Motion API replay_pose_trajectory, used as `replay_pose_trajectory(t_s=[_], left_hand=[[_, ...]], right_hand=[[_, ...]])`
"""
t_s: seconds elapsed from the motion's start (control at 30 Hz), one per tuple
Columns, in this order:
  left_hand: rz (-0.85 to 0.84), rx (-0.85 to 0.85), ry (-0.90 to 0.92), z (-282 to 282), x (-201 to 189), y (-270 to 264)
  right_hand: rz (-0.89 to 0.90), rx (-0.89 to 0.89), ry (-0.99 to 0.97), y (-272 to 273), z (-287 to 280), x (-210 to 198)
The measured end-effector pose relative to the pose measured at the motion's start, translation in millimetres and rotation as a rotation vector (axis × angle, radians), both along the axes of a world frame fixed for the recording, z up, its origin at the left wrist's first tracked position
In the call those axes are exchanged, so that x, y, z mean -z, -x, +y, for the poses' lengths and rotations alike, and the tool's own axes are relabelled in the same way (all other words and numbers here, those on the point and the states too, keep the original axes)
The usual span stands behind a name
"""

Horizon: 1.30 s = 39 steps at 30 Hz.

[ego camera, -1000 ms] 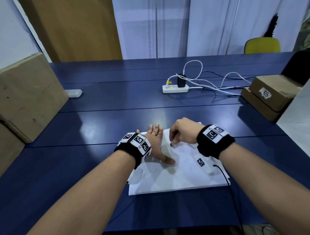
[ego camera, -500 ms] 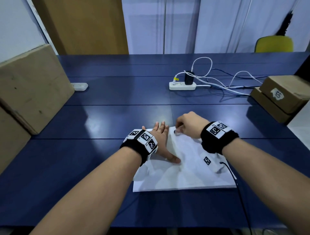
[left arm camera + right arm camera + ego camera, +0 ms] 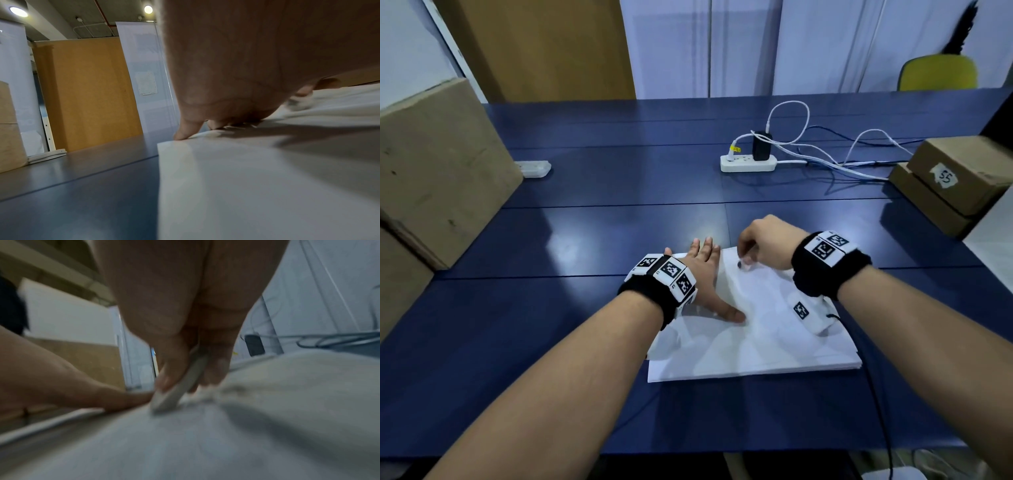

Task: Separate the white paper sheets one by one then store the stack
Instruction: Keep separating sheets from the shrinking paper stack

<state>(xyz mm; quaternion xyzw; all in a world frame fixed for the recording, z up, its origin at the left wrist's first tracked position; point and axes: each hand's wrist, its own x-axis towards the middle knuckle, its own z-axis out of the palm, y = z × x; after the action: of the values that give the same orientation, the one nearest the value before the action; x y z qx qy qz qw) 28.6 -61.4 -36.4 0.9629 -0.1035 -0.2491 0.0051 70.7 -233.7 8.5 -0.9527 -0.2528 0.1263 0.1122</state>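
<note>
Head view: stack of white paper sheets (image 3: pixel 753 346) lies flat on the blue tabletop (image 3: pixel 585 240), near edge, squarely before the person. Left hand (image 3: pixel 705 277) rests palm-down on the stack's left part, fingers (image 3: pixel 703 246) straight and spread toward the far edge, thumb out to the right on the paper. Right hand (image 3: pixel 767 243) sits at the stack's far edge, fingers curled downward, pinching the top sheet (image 3: pixel 763 291) there; the sheet shows soft ripples between the two hands.

Left wrist view: left hand (image 3: pixel 246 65) fills the upper frame; a fingertip (image 3: pixel 182 136) presses at the stack's (image 3: pixel 246 178) far left corner, the other fingers lying flat on the paper. Tabletop (image 3: pixel 82 186) is visible to the left.

Right wrist view: blurred. Right hand (image 3: pixel 185 321) has thumb and forefinger closed on a raised fold of the top sheet (image 3: pixel 179 389); left hand (image 3: pixel 61 378) lies flat just beside it on the paper.

Surroundings, head view: white power strip (image 3: pixel 748 163) with a black adapter and white cables, far centre. Cardboard box (image 3: pixel 438 171) at left. Two stacked smaller cardboard boxes (image 3: pixel 955 178) at right, the top one labelled 55. Yellow chair (image 3: pixel 938 72) beyond the tabletop.
</note>
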Motion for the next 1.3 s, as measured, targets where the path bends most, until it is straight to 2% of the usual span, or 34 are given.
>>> replay_pose_trajectory(t_s=[0.1,0.23,0.3,0.47,0.57,0.63,0.77,0.8,0.9,0.97,1.17,1.3], left_hand=[[-0.009,0.002,-0.001,0,1,0],[0.006,0.011,-0.006,1,-1,0],[-0.002,0.020,-0.005,1,-2,2],[-0.010,0.075,0.032,0,-6,3],[-0.036,0.114,0.044,-1,-5,3],[-0.039,0.125,0.055,-1,-4,2],[-0.030,0.122,0.063,2,-2,0],[-0.028,0.123,0.063,2,-2,-1],[-0.024,0.118,0.060,0,-4,0],[-0.024,0.116,0.057,0,-4,1],[-0.023,0.114,0.071,2,-2,0],[-0.016,0.112,0.062,1,-1,-1]], right_hand=[[0.119,-0.083,0.070,12,-2,-1],[-0.033,0.040,0.002,-3,-3,1],[-0.051,0.052,0.017,-7,-2,0],[0.111,-0.074,0.102,5,1,-7],[-0.031,-0.008,0.056,-4,4,1],[-0.057,0.001,0.039,-6,1,2],[0.192,-0.122,0.100,5,-3,-4],[0.184,-0.116,0.098,5,-2,-4],[-0.027,0.010,0.035,-7,1,2],[-0.079,0.068,0.001,-12,1,4],[0.035,-0.100,0.072,3,-2,-5],[0.025,0.054,-0.008,-9,1,2]])
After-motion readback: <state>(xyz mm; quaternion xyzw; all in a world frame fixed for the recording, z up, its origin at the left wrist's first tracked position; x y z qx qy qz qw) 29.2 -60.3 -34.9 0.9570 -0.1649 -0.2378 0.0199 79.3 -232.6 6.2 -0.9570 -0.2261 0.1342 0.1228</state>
